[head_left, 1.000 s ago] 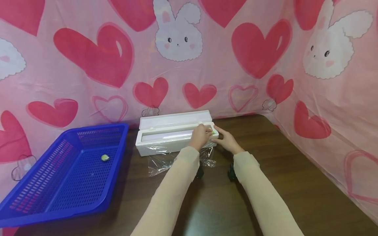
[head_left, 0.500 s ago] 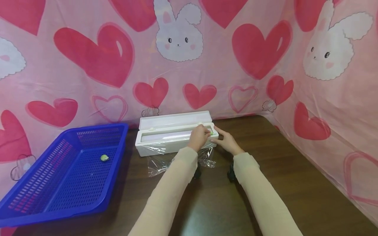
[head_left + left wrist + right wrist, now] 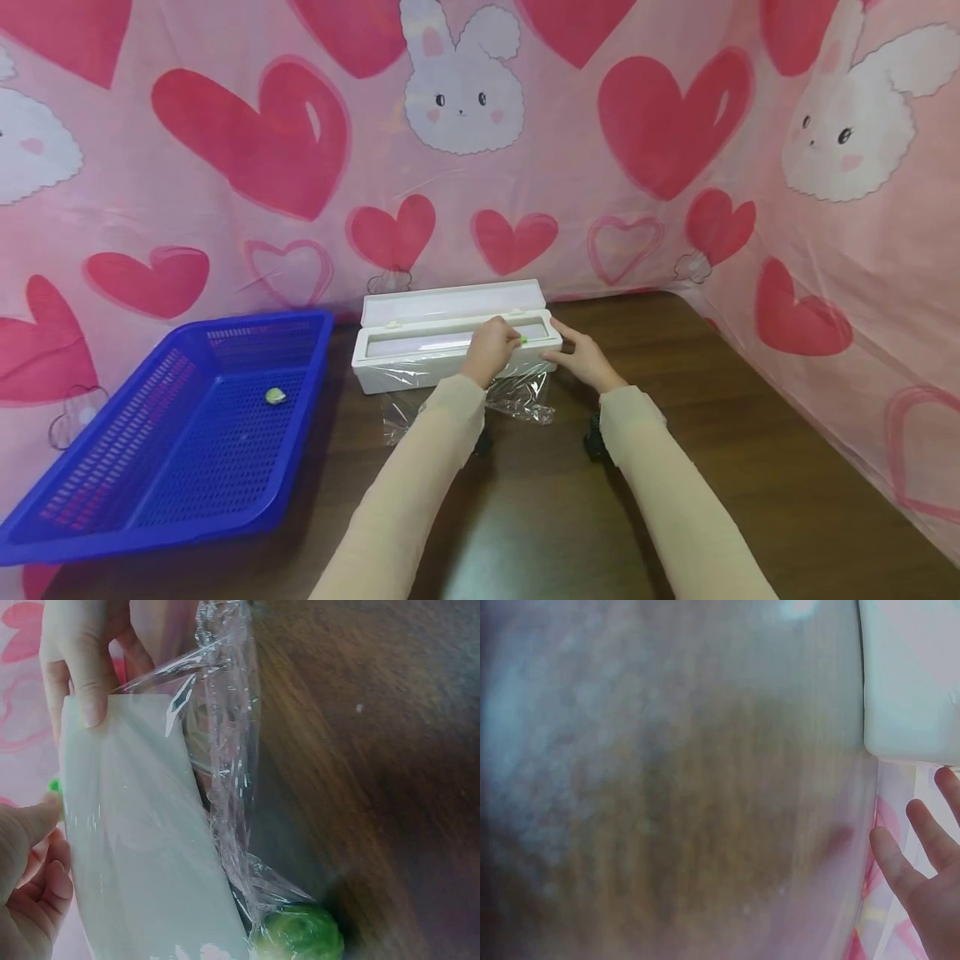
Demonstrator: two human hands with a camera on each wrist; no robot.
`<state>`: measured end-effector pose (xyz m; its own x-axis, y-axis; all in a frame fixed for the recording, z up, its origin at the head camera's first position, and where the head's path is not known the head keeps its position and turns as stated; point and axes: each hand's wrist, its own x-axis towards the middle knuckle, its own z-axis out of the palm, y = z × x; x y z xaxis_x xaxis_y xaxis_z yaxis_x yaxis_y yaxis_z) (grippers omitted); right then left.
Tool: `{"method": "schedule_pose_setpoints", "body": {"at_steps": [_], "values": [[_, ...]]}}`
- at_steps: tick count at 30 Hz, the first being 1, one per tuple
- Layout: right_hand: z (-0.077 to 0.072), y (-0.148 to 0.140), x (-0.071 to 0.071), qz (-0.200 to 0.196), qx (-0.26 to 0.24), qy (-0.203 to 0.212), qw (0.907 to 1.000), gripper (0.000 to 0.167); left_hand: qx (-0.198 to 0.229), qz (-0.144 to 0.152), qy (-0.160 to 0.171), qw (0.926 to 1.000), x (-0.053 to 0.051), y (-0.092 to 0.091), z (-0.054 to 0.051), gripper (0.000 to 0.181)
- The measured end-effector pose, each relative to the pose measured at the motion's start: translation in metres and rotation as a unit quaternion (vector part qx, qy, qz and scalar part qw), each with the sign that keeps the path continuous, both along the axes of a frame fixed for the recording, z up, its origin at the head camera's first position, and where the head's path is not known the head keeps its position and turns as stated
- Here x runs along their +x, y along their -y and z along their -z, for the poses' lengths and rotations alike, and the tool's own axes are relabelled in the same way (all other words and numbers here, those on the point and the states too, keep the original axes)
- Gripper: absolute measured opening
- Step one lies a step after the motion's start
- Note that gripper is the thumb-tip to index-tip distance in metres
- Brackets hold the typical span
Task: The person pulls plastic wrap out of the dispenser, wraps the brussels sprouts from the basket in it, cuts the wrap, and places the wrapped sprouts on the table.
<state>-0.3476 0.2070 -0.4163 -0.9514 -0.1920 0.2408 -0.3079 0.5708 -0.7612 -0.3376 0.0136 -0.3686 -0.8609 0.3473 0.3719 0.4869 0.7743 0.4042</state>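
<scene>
A white cling film dispenser (image 3: 397,377) lies on the table with its lid (image 3: 453,303) raised. My left hand (image 3: 489,348) pinches the small green slide cutter (image 3: 523,340) on the front rim, right of the middle. My right hand (image 3: 583,358) holds the dispenser's right end, thumb on the front and forefinger at the back; its other fingers (image 3: 896,859) are spread. Clear cling film (image 3: 229,750) hangs over the front onto the table. In the left wrist view, a green ball-shaped vegetable (image 3: 300,934), like a Brussels sprout, lies under the film; the left arm hides it from the head view.
A blue slotted basket (image 3: 279,492) stands on the left, with one small pale green sprout (image 3: 275,396) inside. The brown wooden table (image 3: 675,467) reaches back to a pink cloth (image 3: 555,183) printed with hearts and rabbits.
My left hand has slid leftward along the dispenser's rim with the green cutter. The right hand keeps its place at the right end. The head view has shifted slightly.
</scene>
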Motion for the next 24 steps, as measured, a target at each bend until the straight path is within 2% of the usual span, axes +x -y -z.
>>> {"method": "schedule_pose_setpoints", "body": {"at_steps": [3,10,17,24], "values": [[0.000,0.000,0.000,-0.001,-0.003,0.004,1.0000,0.071,0.000,0.007,-0.005,1.0000,0.001,0.002,-0.001,0.013],[0.001,0.000,-0.002,0.001,-0.002,0.003,1.0000,0.072,-0.006,0.003,0.007,0.9999,0.002,0.015,-0.004,0.014],[-0.001,0.002,-0.002,-0.004,-0.003,0.001,1.0000,0.072,-0.009,-0.013,0.028,0.9995,0.005,0.054,-0.007,0.013],[0.001,-0.003,-0.002,-0.003,-0.010,-0.001,0.9999,0.073,-0.023,-0.016,0.016,0.9995,0.010,0.103,-0.009,0.012]]}}
